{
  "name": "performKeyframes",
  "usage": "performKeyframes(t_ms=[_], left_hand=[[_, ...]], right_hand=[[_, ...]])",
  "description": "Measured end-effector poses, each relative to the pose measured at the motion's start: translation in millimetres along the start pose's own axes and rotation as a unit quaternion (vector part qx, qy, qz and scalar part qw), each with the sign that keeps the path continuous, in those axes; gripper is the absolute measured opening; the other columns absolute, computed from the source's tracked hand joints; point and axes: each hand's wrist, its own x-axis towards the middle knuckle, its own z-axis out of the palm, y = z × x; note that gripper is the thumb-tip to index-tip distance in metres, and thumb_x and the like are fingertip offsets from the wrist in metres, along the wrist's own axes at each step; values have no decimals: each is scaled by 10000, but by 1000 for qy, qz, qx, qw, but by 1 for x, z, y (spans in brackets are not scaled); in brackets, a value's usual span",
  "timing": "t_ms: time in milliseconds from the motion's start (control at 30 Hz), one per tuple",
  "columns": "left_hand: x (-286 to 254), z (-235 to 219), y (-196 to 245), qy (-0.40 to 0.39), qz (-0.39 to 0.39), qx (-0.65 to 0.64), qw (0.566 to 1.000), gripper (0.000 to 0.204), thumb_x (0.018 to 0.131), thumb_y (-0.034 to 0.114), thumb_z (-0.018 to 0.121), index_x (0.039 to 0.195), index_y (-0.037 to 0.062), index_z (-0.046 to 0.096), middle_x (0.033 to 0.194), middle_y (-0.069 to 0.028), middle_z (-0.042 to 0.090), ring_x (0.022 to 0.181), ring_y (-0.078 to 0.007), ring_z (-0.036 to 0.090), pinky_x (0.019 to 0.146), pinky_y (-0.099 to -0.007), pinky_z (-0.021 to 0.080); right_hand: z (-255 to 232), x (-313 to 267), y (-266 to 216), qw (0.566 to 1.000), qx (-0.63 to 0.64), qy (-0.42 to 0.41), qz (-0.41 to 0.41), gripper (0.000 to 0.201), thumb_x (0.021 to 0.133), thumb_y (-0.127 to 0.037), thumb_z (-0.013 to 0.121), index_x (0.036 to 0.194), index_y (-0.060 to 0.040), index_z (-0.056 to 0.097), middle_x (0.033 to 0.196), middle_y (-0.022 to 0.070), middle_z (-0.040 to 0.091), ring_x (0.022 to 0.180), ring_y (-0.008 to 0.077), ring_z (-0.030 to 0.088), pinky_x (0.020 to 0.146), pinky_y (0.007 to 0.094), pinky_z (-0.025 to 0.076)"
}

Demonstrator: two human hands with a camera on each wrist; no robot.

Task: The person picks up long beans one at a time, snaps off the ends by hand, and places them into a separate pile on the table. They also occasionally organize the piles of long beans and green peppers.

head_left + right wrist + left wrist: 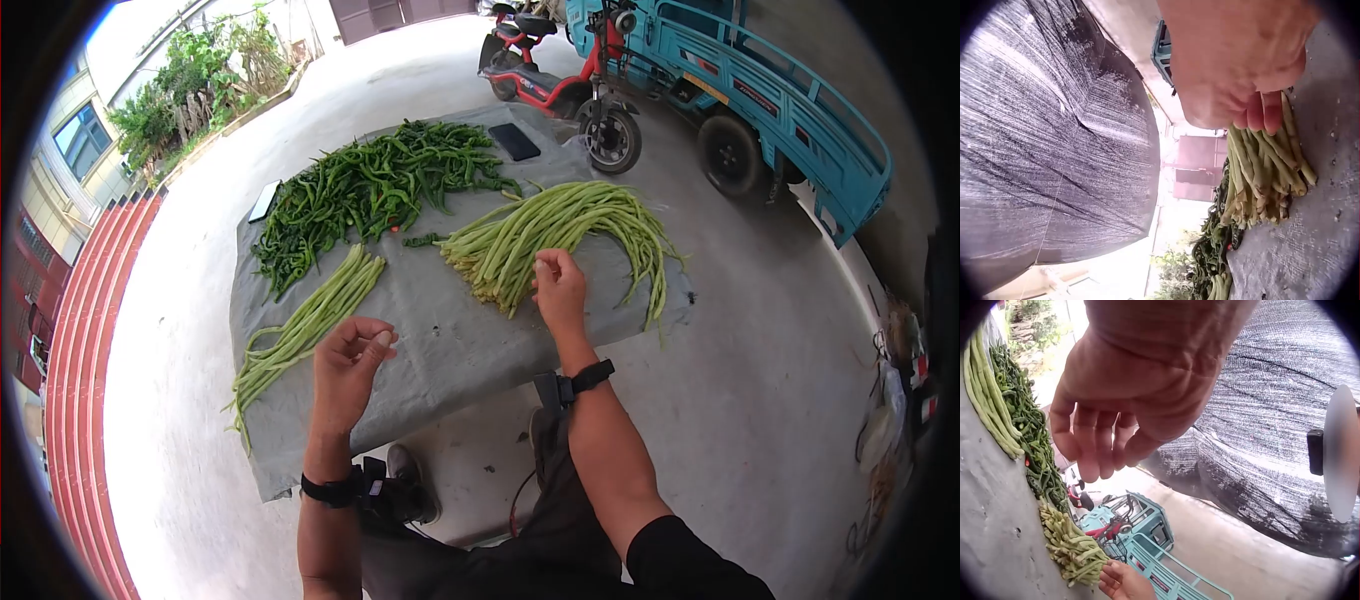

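My left hand [350, 365] hovers above the front of the grey cloth [440, 350], its fingers loosely bent, and nothing shows between them. To its left lies a small bunch of long green beans [310, 315]. My right hand [560, 290] is at the near side of a larger pile of long beans [545, 230], overlapping it in the head view. Its fingers are loosely curled, with no bean seen in them. In the right wrist view the cut bean ends [1266, 194] appear just past the fingertips [1271, 122]. Behind both bean groups spreads a heap of green chili peppers [370, 185].
A dark phone [514, 142] lies at the cloth's back right, and a white phone [264, 201] at its left edge. Beyond stand a red electric scooter [550, 85] and a blue cargo tricycle [760, 90]. Red steps [85, 390] run along the left.
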Motion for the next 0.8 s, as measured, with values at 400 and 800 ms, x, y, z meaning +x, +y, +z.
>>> performKeyframes(t_ms=[400,800], left_hand=[[36,38,-50,-78,-24,0,997,92,1000,63,679,1042,-15,703,956,-50,742,869,-123,693,796,-285,568],[32,19,-79,-68,-11,-127,989,124,1028,138,686,1059,19,697,977,-44,743,855,-122,694,783,-272,536]], right_hand=[[29,-1,-15,951,-255,-31,-173,308,992,-216,701,1258,-66,662,1071,155,563,978,356,563,903,491,487],[28,5,-39,998,-25,-30,-44,190,902,-13,716,1071,-50,639,873,23,590,735,112,568,672,288,504]])
